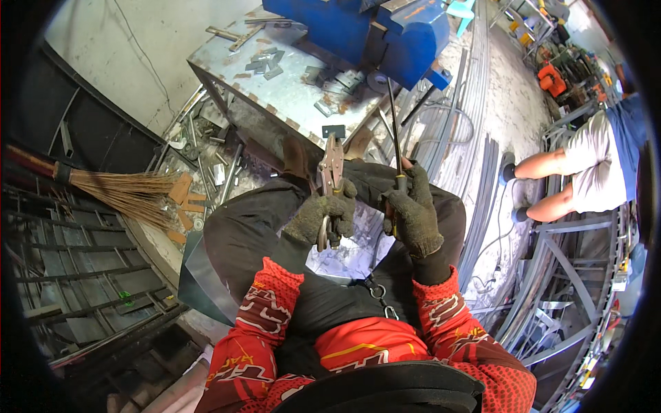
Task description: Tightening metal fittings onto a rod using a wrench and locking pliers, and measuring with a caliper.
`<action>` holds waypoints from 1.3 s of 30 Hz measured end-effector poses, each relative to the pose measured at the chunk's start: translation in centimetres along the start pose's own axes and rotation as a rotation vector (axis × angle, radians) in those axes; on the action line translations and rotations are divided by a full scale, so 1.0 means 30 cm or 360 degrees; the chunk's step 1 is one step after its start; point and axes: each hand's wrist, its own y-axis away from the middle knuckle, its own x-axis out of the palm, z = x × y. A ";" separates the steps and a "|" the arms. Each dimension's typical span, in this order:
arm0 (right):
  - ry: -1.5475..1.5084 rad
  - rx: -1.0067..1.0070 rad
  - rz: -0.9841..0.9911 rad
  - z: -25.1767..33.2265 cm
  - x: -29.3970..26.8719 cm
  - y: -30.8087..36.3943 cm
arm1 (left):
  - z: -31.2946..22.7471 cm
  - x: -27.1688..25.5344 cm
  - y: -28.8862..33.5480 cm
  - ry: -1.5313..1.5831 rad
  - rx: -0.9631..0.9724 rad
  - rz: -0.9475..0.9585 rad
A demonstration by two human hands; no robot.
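My left hand (315,219), in a dark grey-green work glove, is closed around a pair of locking pliers (332,164) held upright above my lap. The jaws grip a small dark metal plate (334,130) that has a hole in it. My right hand (418,217), gloved alike, is wrapped round the yellow-and-black handle of a file (394,131). Its long thin dark blade points up and away from me. File and plate are apart, with the blade to the right of the plate.
Ahead stands a metal-topped table (227,58) bearing loose small plates (265,63) and a blue machine (358,27). A straw broom (124,193) and scrap lie left. Long steel bars (482,206) run along the right floor, near another person (585,158) and a metal rack (571,275).
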 end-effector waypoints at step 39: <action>0.1392 -0.0683 0.0206 -0.256 -0.044 -0.154 | -0.201 0.053 -0.016 -0.0213 0.0785 -0.0873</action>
